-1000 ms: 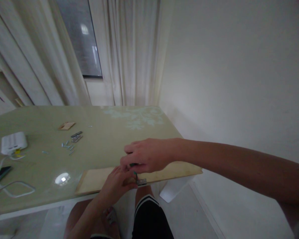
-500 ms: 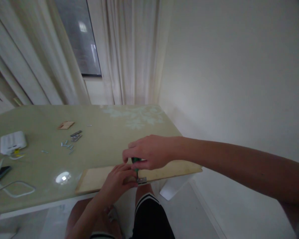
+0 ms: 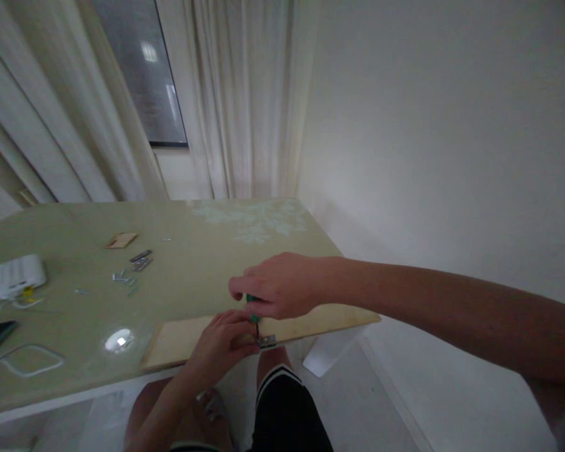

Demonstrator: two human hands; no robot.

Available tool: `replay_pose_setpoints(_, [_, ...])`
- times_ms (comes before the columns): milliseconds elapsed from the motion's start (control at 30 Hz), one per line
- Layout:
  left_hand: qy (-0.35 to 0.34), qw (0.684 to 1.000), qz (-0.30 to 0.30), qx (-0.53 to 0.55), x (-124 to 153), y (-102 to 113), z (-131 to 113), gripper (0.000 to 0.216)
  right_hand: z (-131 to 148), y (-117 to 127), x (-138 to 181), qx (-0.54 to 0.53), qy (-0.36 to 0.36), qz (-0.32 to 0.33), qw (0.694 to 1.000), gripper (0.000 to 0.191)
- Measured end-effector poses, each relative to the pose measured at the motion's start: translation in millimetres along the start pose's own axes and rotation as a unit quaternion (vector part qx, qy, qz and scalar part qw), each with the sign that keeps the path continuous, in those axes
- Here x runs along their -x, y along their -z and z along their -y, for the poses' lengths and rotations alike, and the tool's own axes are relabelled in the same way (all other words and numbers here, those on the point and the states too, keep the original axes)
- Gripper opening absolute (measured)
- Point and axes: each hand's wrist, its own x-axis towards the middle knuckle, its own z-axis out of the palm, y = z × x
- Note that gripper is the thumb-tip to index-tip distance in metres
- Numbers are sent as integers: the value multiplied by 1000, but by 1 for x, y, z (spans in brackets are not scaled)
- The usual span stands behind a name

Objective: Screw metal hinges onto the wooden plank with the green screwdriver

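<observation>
A pale wooden board (image 3: 317, 321) lies along the front edge of the table. On its front edge sits a small metal hinge (image 3: 267, 341). My right hand (image 3: 285, 285) is closed round the green handle of a screwdriver (image 3: 253, 318), which stands upright with its shaft pointing down at the left end of the hinge. My left hand (image 3: 226, 339) rests over the board, its fingers and thumb closed at the hinge's left end. The screwdriver's tip and any screw under it are too small to make out.
On the table (image 3: 193, 276) lie several loose screws (image 3: 125, 277), some metal hinges (image 3: 142, 260) and a small wooden piece (image 3: 121, 240). A white box (image 3: 19, 276) with a white cable (image 3: 32, 373) and a dark phone-like object (image 3: 0, 334) are at the left. A wall (image 3: 428, 188) rises on the right.
My right hand's fingers have shifted slightly on the screwdriver handle. My left hand stays at the hinge. The view has moved a little, and the board lies as before.
</observation>
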Motion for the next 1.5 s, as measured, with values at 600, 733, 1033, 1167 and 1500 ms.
replay_pose_setpoints(600, [-41,997,-30,-55,-4,-8,-10,18,7,-7,2,26,-126,-33,991,45])
replay_pose_setpoints(733, [-65,993,-56,-77,-6,-14,-4,12,6,-6,8,-33,2,-22,999,40])
replay_pose_setpoints(1033, [-95,995,-27,-3,-9,-6,-3,19,10,-6,2,58,-118,-12,991,44])
replay_pose_setpoints(1167, [-54,998,-35,15,-10,-9,-1,20,9,-4,1,48,-15,-15,999,34])
replay_pose_setpoints(1500, [-61,996,-29,52,-12,-13,3,17,7,0,-13,81,-161,10,984,51])
